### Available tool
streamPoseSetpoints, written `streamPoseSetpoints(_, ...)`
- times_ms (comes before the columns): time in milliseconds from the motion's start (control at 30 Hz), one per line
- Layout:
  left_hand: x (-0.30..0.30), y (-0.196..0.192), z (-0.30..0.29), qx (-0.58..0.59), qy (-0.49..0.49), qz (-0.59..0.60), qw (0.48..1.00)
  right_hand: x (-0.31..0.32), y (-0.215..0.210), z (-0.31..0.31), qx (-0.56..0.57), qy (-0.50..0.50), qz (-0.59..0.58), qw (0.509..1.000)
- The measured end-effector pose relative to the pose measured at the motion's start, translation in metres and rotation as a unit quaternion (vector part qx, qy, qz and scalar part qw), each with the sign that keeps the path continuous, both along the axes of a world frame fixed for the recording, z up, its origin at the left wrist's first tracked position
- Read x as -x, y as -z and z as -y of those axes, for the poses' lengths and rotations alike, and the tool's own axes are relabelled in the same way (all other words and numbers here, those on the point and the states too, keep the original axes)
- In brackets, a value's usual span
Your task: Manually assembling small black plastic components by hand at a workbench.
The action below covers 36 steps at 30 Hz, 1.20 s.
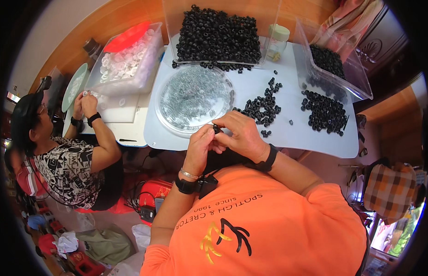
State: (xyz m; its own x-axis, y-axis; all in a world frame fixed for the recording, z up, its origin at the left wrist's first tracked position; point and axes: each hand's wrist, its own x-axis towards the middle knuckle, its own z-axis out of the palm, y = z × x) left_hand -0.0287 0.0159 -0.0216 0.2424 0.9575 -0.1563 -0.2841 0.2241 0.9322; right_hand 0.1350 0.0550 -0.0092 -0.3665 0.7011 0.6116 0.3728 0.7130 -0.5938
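Observation:
My left hand and my right hand meet above the table's near edge, fingers closed together. Between their fingertips is a small black plastic piece, partly hidden by the fingers. Just beyond my hands lies a round clear tray holding many tiny silvery, see-through pieces, too fine to name. A loose pile of small black hollow plastic pieces spreads to the right of the tray, close to my right hand. Another cluster of black pieces sits farther right.
At the back, a clear bin holds many black pieces; a second clear bin stands right. A lidded jar is between them. On the left, a co-worker handles white pieces beside a full bin with a red dish.

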Motion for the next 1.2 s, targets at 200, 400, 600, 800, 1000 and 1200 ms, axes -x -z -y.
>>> streamPoseSetpoints(200, -0.002, 0.001, 0.002, -0.016, -0.006, -0.010, 1.000, 0.000, 0.000, -0.001, -0.017, 0.001, -0.003, 1.000)
streamPoseSetpoints(400, 0.000, 0.005, 0.001, -0.019, -0.016, -0.014, 1.000, 0.004, 0.001, -0.002, -0.014, -0.003, 0.004, 1.000)
streamPoseSetpoints(600, 0.001, 0.000, -0.004, -0.004, -0.002, -0.019, 1.000, 0.000, -0.008, -0.008, -0.022, -0.026, 0.031, 0.999)
streamPoseSetpoints(800, -0.012, -0.041, -0.029, -0.046, 0.011, -0.017, 0.999, -0.009, -0.035, -0.030, -0.006, -0.012, -0.010, 1.000)
streamPoseSetpoints(1000, -0.032, -0.058, -0.076, -0.066, 0.011, 0.019, 0.998, -0.020, -0.055, -0.061, -0.058, 0.048, -0.015, 0.997)
streamPoseSetpoints(1200, -0.041, -0.060, -0.124, -0.118, 0.030, 0.022, 0.992, -0.025, -0.066, -0.092, -0.027, 0.087, -0.031, 0.995)
